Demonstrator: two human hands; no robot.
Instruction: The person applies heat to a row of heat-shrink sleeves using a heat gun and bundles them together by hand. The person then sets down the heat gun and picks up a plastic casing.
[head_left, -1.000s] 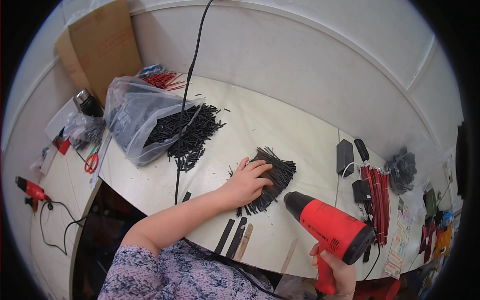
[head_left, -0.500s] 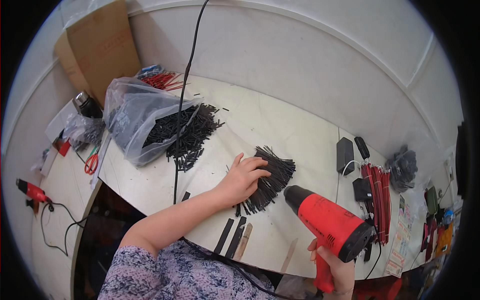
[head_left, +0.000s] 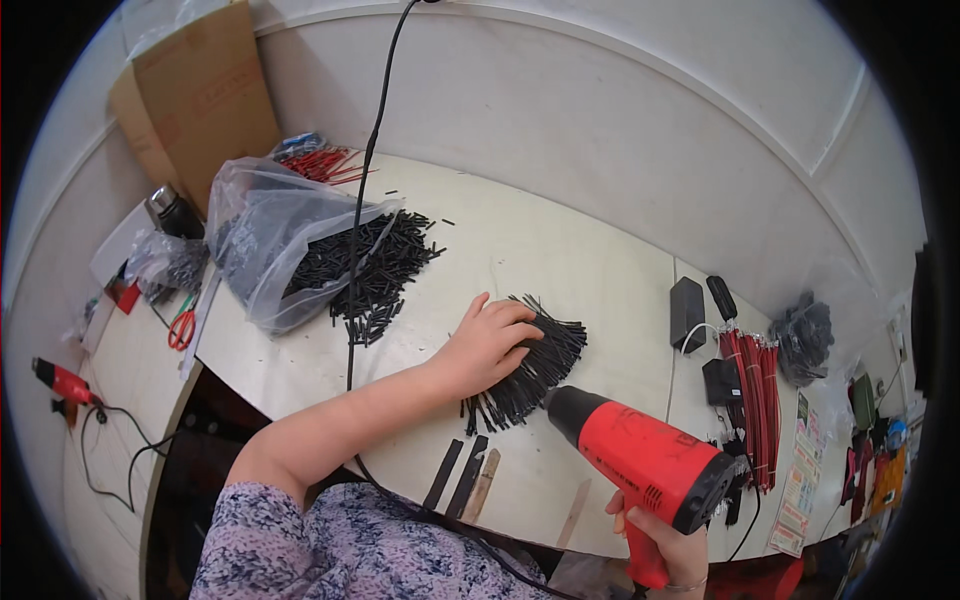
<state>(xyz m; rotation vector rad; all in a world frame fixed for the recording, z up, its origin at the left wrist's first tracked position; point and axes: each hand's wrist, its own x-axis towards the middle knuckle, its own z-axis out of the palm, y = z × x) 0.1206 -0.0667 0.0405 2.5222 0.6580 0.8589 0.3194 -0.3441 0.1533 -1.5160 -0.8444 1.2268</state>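
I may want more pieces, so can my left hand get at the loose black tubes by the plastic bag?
Probably yes: the loose black tubes lie uncovered outside the plastic bag, near your left hand, though the hanging black cable might interfere.

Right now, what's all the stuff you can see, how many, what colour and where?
Worktable: one, white, middle
Thin strands: one pile, black, centre
Near heat gun: one, red and black, front right
Far heat gun: one, red, far left
Plastic bag: one, clear, left
Short pieces: many, black, spilling from the bag
Cardboard box: one, brown, back left
Bottle: one, black and silver, left
Scissors: one, orange, left
Wires: many, red, right and back
Flat strips: several, black and brown, front
Small boxes: two, black, right
Hanging cable: one, black, from the top
Clutter: uncountable, mixed, far right
Patterned top: one, multicoloured, lower edge
Left hand: one, bare, on the strands
Right hand: one, bare, round the near gun
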